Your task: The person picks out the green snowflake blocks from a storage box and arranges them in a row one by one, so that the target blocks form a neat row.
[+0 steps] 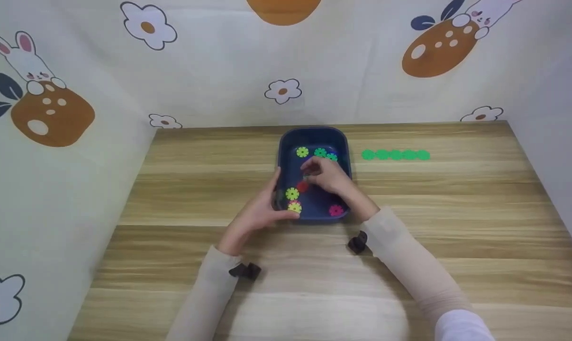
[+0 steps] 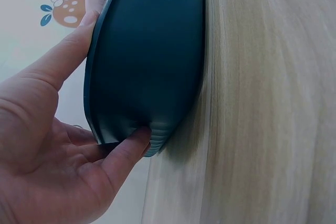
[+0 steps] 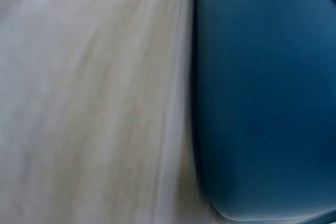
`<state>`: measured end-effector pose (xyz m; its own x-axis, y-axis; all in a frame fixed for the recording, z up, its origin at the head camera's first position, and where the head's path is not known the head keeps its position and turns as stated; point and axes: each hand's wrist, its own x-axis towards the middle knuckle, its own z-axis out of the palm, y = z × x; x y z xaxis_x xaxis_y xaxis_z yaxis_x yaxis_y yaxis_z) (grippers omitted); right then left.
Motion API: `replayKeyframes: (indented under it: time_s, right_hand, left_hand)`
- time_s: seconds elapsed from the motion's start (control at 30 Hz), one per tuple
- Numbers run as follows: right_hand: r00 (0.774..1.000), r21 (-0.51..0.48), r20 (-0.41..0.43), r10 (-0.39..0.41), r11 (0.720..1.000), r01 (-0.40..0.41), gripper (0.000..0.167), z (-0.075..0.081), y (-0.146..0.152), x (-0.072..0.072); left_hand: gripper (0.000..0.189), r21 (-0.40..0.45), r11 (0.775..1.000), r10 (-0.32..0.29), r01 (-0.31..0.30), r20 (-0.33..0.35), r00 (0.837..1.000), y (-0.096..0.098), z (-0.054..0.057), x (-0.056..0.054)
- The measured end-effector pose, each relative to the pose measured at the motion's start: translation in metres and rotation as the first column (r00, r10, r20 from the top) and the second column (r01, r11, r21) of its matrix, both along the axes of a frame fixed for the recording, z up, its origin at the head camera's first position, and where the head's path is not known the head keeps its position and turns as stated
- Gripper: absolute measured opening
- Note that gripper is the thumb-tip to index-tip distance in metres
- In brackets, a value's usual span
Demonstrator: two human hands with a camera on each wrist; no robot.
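Note:
A dark blue plastic tray (image 1: 314,132) with rounded corners stands on the table and holds several flower-shaped plastic discs. My left hand (image 1: 259,208) grips its near left corner, thumb along the front rim and fingers along the left side. In the left wrist view the left hand (image 2: 58,145) curves round the tray's outer wall (image 2: 152,40). Inside the tray, my right hand (image 1: 328,176) has bent fingers and thumb close together just above a red disc (image 1: 303,186); I cannot tell whether they pinch a piece. Only the tray's side (image 3: 268,103) shows in the right wrist view.
Yellow discs (image 1: 292,193), green discs (image 1: 320,152) and a pink disc (image 1: 336,210) lie around the tray's floor. Right of the tray, a row of several green discs (image 1: 396,155) lies on the wooden table (image 1: 456,227). A patterned cloth (image 1: 219,71) rises behind the table.

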<state>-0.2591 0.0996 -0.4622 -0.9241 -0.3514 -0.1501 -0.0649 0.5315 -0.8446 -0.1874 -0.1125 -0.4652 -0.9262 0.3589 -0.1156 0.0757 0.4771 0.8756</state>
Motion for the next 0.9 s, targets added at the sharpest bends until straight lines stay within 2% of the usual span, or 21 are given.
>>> replayKeyframes:
  time_s: [0.13,0.3,0.43,0.57,0.73,0.9]
  right_hand:
    - [1.000,0.042,0.005,0.003,0.999,-0.004,0.036,-0.0011,-0.0001,-0.0005]
    - [0.995,0.137,0.060,0.079,0.987,-0.086,0.042,-0.0017,-0.0012,-0.0006]
    - [0.987,0.219,0.071,0.142,0.964,-0.154,0.040,-0.0013,-0.0025,-0.0003]
    - [0.983,0.263,0.069,0.173,0.947,-0.185,0.035,-0.0025,-0.0032,-0.0001]
    - [0.983,0.249,0.044,0.179,0.951,-0.184,0.034,-0.0032,-0.0029,0.0010]
    - [0.985,0.127,-0.043,0.165,0.979,-0.158,0.033,-0.0035,-0.0011,0.0013]
  left_hand:
    - [0.119,-0.003,1.000,0.008,-0.008,0.010,1.000,-0.0003,-0.0003,0.0000]
    - [0.119,0.006,1.000,0.009,-0.009,0.023,1.000,-0.0005,-0.0017,-0.0002]
    - [0.119,0.009,1.000,0.006,-0.006,0.020,1.000,-0.0009,-0.0021,0.0002]
    - [0.117,0.008,1.000,-0.003,0.004,-0.004,1.000,-0.0005,-0.0022,0.0005]
    - [0.117,0.010,1.000,-0.010,0.010,-0.004,1.000,-0.0009,-0.0021,0.0012]
    - [0.115,0.043,0.999,-0.023,0.023,-0.012,1.000,-0.0009,-0.0019,0.0003]
